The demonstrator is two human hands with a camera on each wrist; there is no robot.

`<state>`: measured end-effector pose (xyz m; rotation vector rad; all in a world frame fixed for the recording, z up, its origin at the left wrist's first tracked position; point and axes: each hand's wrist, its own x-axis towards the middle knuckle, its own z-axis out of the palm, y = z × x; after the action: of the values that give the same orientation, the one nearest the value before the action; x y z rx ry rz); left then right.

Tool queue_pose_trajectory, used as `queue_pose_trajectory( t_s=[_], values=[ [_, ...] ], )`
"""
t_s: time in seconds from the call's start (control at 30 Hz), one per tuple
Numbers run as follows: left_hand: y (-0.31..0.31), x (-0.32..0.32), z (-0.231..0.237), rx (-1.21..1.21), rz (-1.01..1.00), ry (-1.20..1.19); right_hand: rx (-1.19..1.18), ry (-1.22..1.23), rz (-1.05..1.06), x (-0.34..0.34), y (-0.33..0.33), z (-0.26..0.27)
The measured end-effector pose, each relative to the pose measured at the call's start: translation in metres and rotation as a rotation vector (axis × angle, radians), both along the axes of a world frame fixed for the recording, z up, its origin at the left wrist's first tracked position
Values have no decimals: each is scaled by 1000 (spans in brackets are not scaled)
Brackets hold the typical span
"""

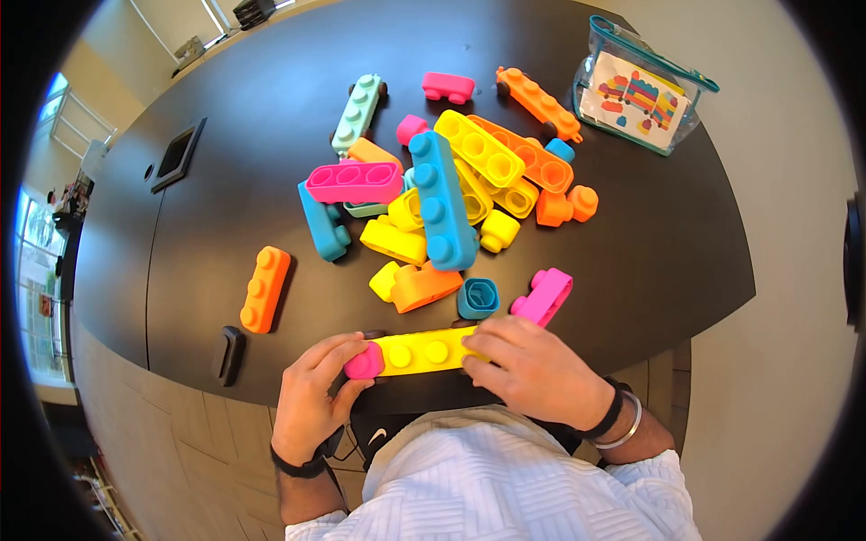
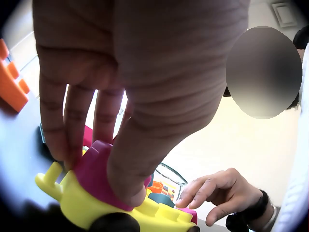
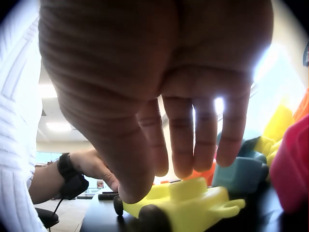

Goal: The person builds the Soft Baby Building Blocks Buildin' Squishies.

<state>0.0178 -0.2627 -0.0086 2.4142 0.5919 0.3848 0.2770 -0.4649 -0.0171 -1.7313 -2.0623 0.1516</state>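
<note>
A long yellow wheeled toy base (image 1: 418, 353) with round studs lies near the table's front edge, a hook at its end in the left wrist view. Over its left end sits a pink block (image 1: 364, 361), which my left hand (image 1: 311, 388) pinches between thumb and fingers. My right hand (image 1: 541, 374) hovers at the base's right end, fingers hanging loosely and nearly straight around the last stud, seen as a yellow stud (image 3: 188, 189) in the right wrist view. Just beyond the right hand are a pink block (image 1: 544, 298) and a teal block (image 1: 478, 298) with its hollow side showing.
A pile of blocks with a long blue block (image 1: 442, 203) on top fills the table's middle. An orange block (image 1: 265, 289) and a black object (image 1: 229, 356) lie at left. Behind stand a mint wheeled base (image 1: 357, 113), an orange wheeled base (image 1: 538, 104) and a clear bag (image 1: 640, 86).
</note>
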Motion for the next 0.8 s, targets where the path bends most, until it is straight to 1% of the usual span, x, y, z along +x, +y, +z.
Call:
queue_pose_trajectory(
  t_s=[0.07,0.13,0.17,0.2,0.27,0.33,0.4,0.53,0.6,0.73,0.8],
  values=[
    [-1,0,-2,1,-3,-7,16,-7,-22,9,-5,8],
    [0,0,-4,5,3,-16,3,-84,-193,20,-12,12],
    [0,-1,-6,9,2,-25,-41,-74,-266,23,-15,16],
    [0,-2,-7,12,1,-33,-45,-76,-263,26,-18,15],
    [-1,-2,-8,11,4,-39,-115,-81,-371,29,-24,14],
    [0,0,-8,10,10,-49,-119,-75,-364,34,-29,14],
    [-2,0,-7,25,7,-39,-143,-37,-405,37,-37,9],
    [-2,-1,-6,12,19,-34,-126,-13,-462,33,-36,18],
    [-3,-1,-6,6,14,-35,-122,-33,-489,30,-35,18],
    [-3,-1,-8,12,9,-50,-94,-68,-467,36,-35,10],
    [-3,-1,-7,5,-8,-36,-21,-163,-550,42,-38,6]
  ],
)
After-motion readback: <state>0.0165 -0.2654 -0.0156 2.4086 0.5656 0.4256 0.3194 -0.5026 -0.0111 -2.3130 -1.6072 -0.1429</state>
